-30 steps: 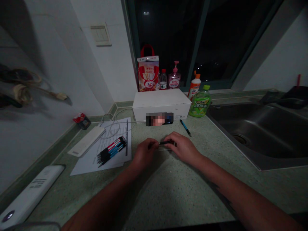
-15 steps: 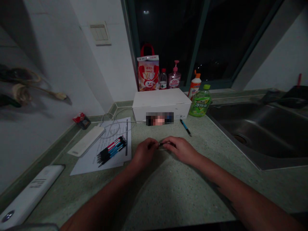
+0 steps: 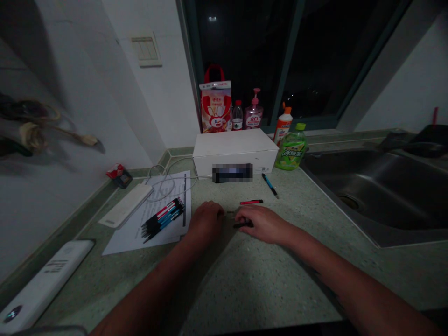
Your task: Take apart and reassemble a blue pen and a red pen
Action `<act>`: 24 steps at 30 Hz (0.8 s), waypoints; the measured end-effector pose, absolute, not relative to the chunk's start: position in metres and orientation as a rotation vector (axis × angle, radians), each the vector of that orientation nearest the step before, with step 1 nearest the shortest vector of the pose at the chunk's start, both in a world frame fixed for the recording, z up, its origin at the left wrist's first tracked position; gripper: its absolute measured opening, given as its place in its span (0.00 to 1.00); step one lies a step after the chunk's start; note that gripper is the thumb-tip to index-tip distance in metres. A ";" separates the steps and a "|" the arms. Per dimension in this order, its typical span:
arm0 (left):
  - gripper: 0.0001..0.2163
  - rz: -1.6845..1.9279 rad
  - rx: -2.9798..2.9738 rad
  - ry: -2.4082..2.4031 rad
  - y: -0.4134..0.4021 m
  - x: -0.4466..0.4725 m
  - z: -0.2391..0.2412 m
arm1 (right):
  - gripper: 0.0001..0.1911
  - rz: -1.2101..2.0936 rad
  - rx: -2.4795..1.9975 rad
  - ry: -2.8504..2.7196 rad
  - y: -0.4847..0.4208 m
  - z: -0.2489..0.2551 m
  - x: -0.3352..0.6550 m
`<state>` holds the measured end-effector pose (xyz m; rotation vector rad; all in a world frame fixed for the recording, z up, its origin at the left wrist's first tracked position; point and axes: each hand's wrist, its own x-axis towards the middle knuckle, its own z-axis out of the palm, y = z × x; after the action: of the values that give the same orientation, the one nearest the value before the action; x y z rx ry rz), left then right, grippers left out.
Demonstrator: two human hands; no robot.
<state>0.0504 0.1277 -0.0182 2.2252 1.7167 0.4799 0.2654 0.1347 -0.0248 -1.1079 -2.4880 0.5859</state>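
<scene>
My left hand [image 3: 206,220] and my right hand [image 3: 261,223] rest close together on the green speckled counter [image 3: 245,280], both with fingers curled. Between them lies a thin pen part [image 3: 231,213], pinched by the left fingertips. My right fingers grip a short dark pen piece [image 3: 242,225]. Just beyond my right hand a red pen part [image 3: 251,202] lies loose on the counter. A blue pen [image 3: 269,185] lies further back. A bundle of several pens [image 3: 163,218] sits on a sheet of paper [image 3: 150,224] to the left.
A white box [image 3: 234,148] stands at the back, bottles [image 3: 290,147] and a red bag [image 3: 216,106] behind it. A steel sink [image 3: 378,186] fills the right. A white power bank [image 3: 126,204] with cable, and a white device [image 3: 42,280], lie left.
Both hands have drawn back toward me and lowered to the counter. A red pen part now lies beyond my right hand, where the hands were holding a pen together.
</scene>
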 end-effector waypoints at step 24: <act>0.08 0.921 1.573 1.263 0.131 0.058 -0.029 | 0.12 0.351 -1.009 -2.338 0.136 -0.016 0.267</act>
<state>0.0580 0.1306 -0.0288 1.5727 1.2628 0.9209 0.2668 0.1356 -0.0159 -1.0087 -2.3384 0.3514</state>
